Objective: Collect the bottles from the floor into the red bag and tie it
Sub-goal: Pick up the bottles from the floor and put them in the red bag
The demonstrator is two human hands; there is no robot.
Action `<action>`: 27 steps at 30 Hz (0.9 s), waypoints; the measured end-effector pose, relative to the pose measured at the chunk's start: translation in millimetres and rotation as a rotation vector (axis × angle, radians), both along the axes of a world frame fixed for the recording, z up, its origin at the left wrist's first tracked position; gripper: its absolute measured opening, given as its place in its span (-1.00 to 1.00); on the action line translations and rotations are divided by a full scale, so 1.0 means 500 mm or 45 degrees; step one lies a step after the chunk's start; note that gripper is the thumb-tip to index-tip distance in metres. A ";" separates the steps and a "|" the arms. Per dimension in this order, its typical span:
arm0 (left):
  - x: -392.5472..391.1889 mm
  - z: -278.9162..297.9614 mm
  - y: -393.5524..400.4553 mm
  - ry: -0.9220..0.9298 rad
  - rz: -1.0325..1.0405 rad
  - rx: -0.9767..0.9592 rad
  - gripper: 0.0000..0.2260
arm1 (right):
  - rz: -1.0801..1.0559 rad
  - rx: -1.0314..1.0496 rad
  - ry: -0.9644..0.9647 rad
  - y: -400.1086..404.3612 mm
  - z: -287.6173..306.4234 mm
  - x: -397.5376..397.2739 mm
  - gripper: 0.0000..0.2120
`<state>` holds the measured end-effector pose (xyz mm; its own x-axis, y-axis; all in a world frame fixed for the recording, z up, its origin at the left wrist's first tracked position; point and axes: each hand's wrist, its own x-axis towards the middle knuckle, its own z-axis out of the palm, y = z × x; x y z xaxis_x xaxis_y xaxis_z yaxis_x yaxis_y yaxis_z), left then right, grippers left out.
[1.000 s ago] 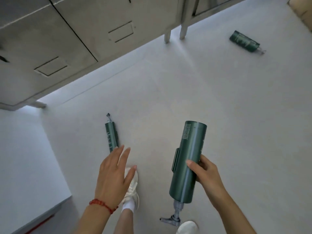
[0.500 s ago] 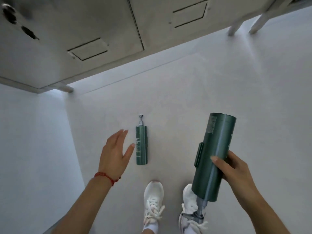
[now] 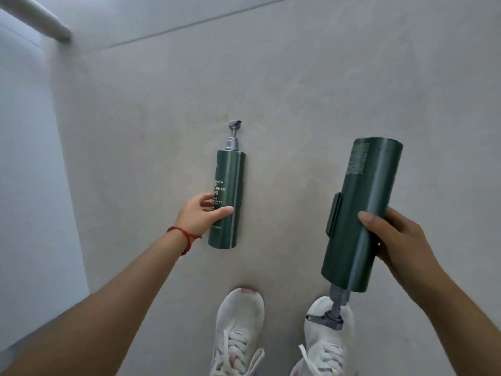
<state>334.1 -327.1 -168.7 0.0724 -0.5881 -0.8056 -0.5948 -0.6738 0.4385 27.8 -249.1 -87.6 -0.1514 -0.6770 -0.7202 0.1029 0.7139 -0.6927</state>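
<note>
Down on the floor (image 3: 298, 104) lay a green bottle (image 3: 227, 202), pump pointing away, just ahead of white shoes (image 3: 240, 329). The left hand (image 3: 200, 213) was at its side, thumb across the front, fingers curling round it, not yet lifted. The right hand (image 3: 393, 240) gripped a second bottle (image 3: 360, 213), pump down. Collecting was underway; next likely lifting. No bag showed. The label read partly "RICH" and "CLEANSER".

left arm stretched forward and down, left hand (image 3: 199, 213) reaching the floor bottle (image 3: 227, 202) — thumb across its side. right hand (image 3: 394, 237) grips a held bottle (image 3: 360, 213) — pump end down
</note>
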 end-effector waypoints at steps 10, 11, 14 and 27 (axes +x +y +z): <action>-0.038 -0.035 0.000 0.063 0.177 -0.089 -0.84 | -0.032 0.038 -0.031 0.007 -0.057 0.038 -0.59; -0.039 -0.023 -0.003 0.127 0.210 -0.056 -0.85 | -0.043 0.039 -0.036 0.006 -0.053 0.038 -0.59; -0.048 0.039 -0.008 0.306 0.265 0.032 -0.89 | -0.082 0.045 -0.057 0.003 -0.014 0.034 -0.66; -0.168 0.620 -0.076 0.510 -0.127 -0.014 -0.53 | -0.306 -0.055 -0.097 0.000 0.481 -0.029 -0.62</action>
